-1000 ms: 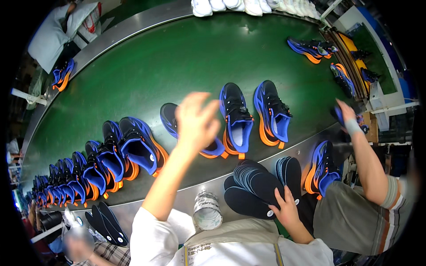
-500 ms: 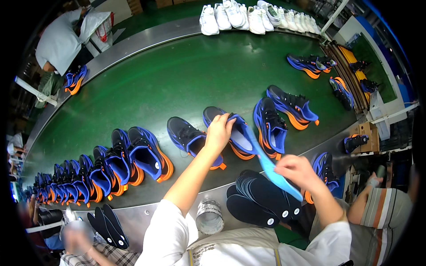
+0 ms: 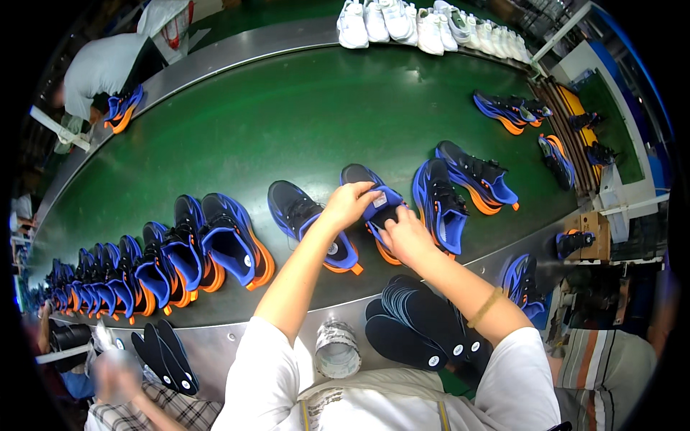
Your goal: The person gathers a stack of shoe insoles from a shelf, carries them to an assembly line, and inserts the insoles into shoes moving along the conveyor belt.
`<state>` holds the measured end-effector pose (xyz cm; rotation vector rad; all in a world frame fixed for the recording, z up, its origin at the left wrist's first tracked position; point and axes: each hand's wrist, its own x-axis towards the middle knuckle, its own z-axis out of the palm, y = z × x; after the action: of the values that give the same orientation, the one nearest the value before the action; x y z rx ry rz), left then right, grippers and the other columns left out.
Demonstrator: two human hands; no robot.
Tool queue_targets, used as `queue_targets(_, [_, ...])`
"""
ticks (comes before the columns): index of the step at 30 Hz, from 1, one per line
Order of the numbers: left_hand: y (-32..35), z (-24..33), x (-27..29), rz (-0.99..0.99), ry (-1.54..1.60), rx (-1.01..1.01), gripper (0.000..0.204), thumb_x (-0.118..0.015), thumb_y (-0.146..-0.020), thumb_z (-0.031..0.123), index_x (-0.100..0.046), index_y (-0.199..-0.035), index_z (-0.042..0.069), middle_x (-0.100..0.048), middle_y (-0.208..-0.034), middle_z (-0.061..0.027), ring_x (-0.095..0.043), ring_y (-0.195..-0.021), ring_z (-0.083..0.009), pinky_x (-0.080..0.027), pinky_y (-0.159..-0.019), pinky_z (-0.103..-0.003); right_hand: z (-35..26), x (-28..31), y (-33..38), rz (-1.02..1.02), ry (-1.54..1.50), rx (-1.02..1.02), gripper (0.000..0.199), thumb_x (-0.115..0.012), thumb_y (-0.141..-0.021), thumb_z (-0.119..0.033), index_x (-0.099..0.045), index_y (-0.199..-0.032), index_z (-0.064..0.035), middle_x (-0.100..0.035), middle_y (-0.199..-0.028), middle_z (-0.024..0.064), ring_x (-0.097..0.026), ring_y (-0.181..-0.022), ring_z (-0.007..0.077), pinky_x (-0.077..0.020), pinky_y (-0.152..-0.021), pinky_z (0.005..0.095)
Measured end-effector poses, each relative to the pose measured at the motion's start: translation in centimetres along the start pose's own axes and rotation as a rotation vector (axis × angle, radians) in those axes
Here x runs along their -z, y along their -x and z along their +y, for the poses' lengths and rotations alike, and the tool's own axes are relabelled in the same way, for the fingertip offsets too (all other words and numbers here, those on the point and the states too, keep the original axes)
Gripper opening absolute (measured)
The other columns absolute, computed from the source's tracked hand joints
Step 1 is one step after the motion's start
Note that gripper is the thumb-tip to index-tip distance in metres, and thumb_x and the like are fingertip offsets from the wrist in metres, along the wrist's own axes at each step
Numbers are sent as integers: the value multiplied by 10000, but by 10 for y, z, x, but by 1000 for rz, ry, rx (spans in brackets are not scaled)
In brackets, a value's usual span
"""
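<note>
A black and blue running shoe [image 3: 357, 174] with an orange sole lies on the green belt in front of me, toe pointing away. My left hand [image 3: 349, 207] is closed on its tongue [image 3: 380, 202], pulling it up. At the opening, my right hand [image 3: 410, 237] has its fingers in the shoe on a black insole [image 3: 385, 216], most of which is hidden inside. To the left lies another such shoe [image 3: 291, 205], a round white label showing inside its heel. Two more, a near shoe [image 3: 438, 194] and a farther shoe [image 3: 471, 171], lie to the right.
A fanned stack of black insoles [image 3: 424, 312] and a mottled grey can [image 3: 338, 352] sit on the metal ledge near me. Similar shoes [image 3: 188, 248] line the belt leftward. White shoes [image 3: 392, 21] stand along the far edge. Other people are at both sides.
The insole, held out with its light-blue underside showing, has gone into the shoe. My right hand has moved up and left to the opening; my left stays at the tongue.
</note>
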<state>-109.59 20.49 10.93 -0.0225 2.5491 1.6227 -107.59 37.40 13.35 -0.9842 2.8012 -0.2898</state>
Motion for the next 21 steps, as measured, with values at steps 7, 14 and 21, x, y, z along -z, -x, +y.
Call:
queue_targets(7, [3,12,-9,84,-12,59,442,-541,-818,341,-551,-1083,-13,-582,-1018,-212,-560,-978,-307,-426,-836,-342,18,14,-2,-353,-18,-152,268,-566,-704,-206,-627,-827,25,-574,-867,223,-574,-829,348,-471,-760,405])
queue_targets(14, [1,3,-15,38,24,77,459,-536,-837,322,-522,-1118,-40,-577,-1070,-200,-553,-1015,-257,-409,-861,-303,24,-27,-4,-180,168,85,140,-522,-708,-70,-613,-768,18,-540,-880,177,-559,-838,286,-486,-721,347])
queue_targets(21, [1,-12,-24,160,-5,-7,370,-526,-830,303,-572,-1047,7,-597,-949,-217,-574,-917,-342,-449,-783,-361,32,-41,-25,-261,216,94,178,-517,-750,-134,-623,-821,-10,-594,-907,159,-577,-848,270,-469,-736,331])
